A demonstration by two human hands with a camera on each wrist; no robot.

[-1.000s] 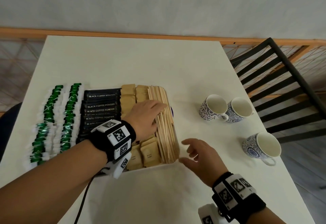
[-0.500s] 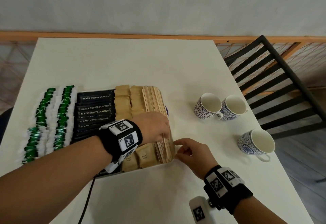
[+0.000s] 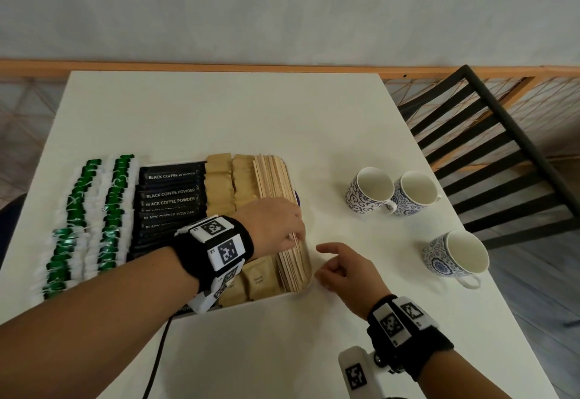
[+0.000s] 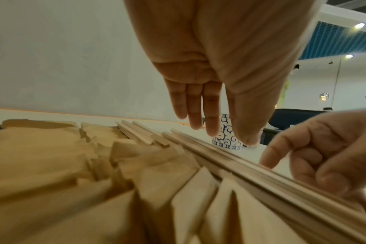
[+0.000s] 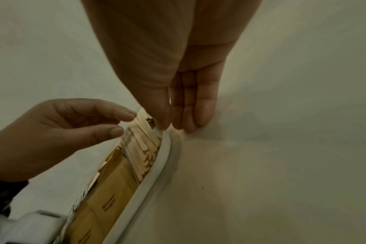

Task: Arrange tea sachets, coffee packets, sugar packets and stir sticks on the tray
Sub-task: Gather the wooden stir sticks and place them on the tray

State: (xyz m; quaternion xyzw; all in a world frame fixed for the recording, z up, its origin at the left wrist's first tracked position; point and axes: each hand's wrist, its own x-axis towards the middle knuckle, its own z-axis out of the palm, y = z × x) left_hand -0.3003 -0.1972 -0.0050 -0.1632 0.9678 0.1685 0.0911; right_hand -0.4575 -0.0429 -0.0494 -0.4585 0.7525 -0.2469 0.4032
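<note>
A white tray (image 3: 273,298) holds rows of black coffee packets (image 3: 171,193), brown sugar packets (image 3: 219,185) and a stack of wooden stir sticks (image 3: 276,179) along its right side. Green tea sachets (image 3: 94,210) lie in two rows at the far left. My left hand (image 3: 296,235) hovers over the near half of the stir sticks (image 4: 240,173), fingers straight and pointing down, holding nothing. My right hand (image 3: 326,263) sits at the tray's near right corner. In the right wrist view its thumb tip touches the tray rim (image 5: 157,165) beside the stir sticks (image 5: 144,148).
Three blue-patterned white cups (image 3: 370,191) (image 3: 414,193) (image 3: 455,257) stand on the table to the right of the tray. A black slatted chair (image 3: 502,163) is beyond the table's right edge. A dark cable (image 3: 157,361) hangs from my left wrist.
My left hand slid along the stir sticks toward their near end. My right hand came in from the table to the tray's near right corner.
</note>
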